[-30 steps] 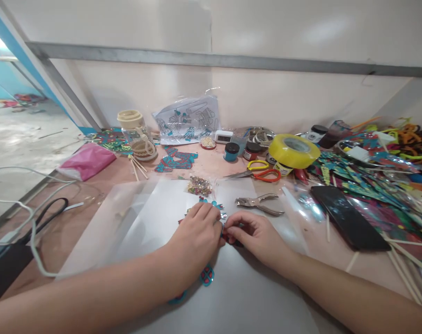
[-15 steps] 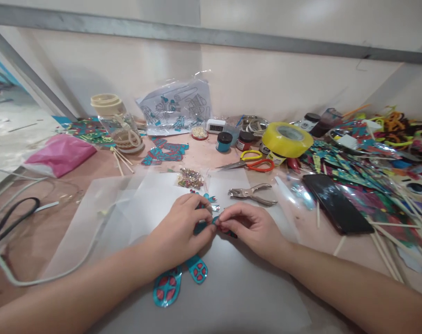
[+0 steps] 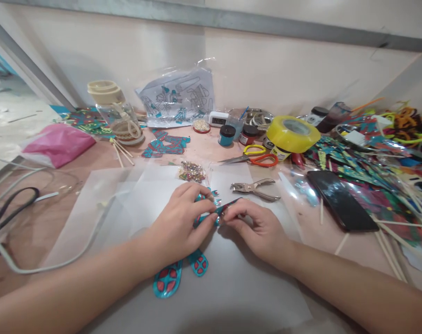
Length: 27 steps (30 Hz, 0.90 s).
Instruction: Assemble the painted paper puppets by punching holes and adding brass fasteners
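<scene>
In the middle of the head view, my left hand (image 3: 185,215) pinches a teal-and-red painted plastic cutout (image 3: 228,204) between thumb and fingers. My right hand (image 3: 257,225) meets it from the right, its thumb and forefinger closed at the cutout's lower edge. Whatever small thing lies in that pinch is too hidden to name. Two rounded teal pieces with red patches, a larger one (image 3: 167,282) and a smaller one (image 3: 199,263), show below my left hand over the white sheet (image 3: 231,287). A metal hole punch (image 3: 256,189) and a heap of small shiny fasteners (image 3: 191,171) lie just beyond my hands.
Scissors (image 3: 249,159), paint jars (image 3: 227,135) and a yellow tape roll (image 3: 293,134) stand behind. On the right are a phone (image 3: 343,200), sticks and painted cutouts (image 3: 357,162). At left are a white cable (image 3: 40,270), a pink bag (image 3: 66,144) and a jar (image 3: 116,118).
The cutout between my hands has turned, and its dark strip now rises up to the right above my right fingers. My right fingertips shifted slightly. The camera view moved a little.
</scene>
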Each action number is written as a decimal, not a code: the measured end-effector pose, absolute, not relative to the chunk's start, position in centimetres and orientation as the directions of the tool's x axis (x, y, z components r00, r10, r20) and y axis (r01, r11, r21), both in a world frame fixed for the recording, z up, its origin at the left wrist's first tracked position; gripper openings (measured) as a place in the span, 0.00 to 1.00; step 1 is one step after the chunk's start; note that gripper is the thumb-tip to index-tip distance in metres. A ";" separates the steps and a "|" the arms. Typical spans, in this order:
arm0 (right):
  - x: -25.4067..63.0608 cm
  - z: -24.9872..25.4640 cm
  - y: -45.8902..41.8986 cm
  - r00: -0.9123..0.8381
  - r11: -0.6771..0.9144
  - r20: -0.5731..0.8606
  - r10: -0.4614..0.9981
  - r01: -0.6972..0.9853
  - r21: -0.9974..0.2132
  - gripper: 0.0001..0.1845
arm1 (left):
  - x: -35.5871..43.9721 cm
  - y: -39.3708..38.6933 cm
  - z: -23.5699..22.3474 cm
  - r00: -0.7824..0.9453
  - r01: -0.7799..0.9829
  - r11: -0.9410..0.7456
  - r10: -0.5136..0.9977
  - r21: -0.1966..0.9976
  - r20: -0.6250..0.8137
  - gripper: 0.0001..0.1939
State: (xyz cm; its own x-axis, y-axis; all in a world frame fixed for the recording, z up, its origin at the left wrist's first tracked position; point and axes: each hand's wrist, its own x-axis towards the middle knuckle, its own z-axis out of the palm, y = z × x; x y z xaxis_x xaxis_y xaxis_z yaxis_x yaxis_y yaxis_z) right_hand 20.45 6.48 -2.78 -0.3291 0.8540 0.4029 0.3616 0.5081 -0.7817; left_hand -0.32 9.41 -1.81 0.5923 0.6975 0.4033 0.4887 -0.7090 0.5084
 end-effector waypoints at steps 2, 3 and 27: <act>20.4 -2.8 6.5 -0.339 0.488 0.374 0.863 0.374 -0.788 0.06 | -0.4 9.3 -1.8 0.604 0.495 -0.727 0.682 0.477 0.413 0.07; 20.4 -2.8 6.6 -0.347 0.483 0.364 0.864 0.373 -0.792 0.07 | -0.4 9.2 -1.7 0.610 0.497 -0.736 0.673 0.459 0.418 0.07; 20.1 -2.8 7.3 -0.396 -0.110 -0.079 0.915 -0.055 -0.992 0.07 | -0.5 9.2 -1.5 0.660 0.522 -0.801 0.597 0.293 0.456 0.09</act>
State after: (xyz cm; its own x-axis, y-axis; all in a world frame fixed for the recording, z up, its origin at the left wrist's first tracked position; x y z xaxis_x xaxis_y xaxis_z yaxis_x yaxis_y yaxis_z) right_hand 20.06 7.26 -2.75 -0.3960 0.9148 -0.0792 -0.0554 -0.1099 -0.9924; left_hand -0.49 9.16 -1.49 0.6599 0.5970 0.4562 0.5223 -0.8009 0.2927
